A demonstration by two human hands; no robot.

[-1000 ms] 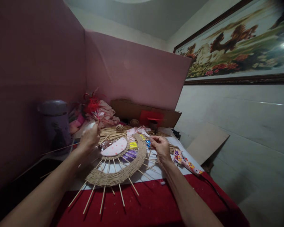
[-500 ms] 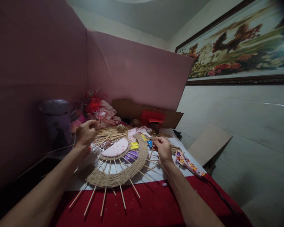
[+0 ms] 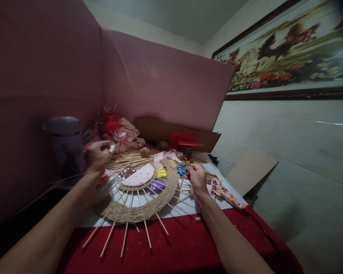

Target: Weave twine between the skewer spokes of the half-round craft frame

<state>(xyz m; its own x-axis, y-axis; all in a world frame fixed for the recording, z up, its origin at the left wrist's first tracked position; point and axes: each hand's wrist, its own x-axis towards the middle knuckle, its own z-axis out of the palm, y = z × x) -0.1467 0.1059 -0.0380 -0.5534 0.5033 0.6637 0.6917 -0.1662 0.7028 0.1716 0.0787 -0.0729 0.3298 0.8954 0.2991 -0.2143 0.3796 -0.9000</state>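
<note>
Weaving of the twine fan point(image 3: 137, 215), laid between the hands, appears in hand. A small white item point(image 3: 112, 147) is gripped by the left hand point(image 3: 97, 156); the right hand's point(image 3: 196, 178) fingertips are pinched, content untellable. Next, careful threading between sticks point(image 3: 147, 235) is probably required.

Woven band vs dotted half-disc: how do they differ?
The woven band is tan and ridged; the dotted half-disc is pale with reddish spots. The woven band is a long, open curve; the dotted half-disc is a smaller, filled shape. Both have a curved outer edge.
</note>
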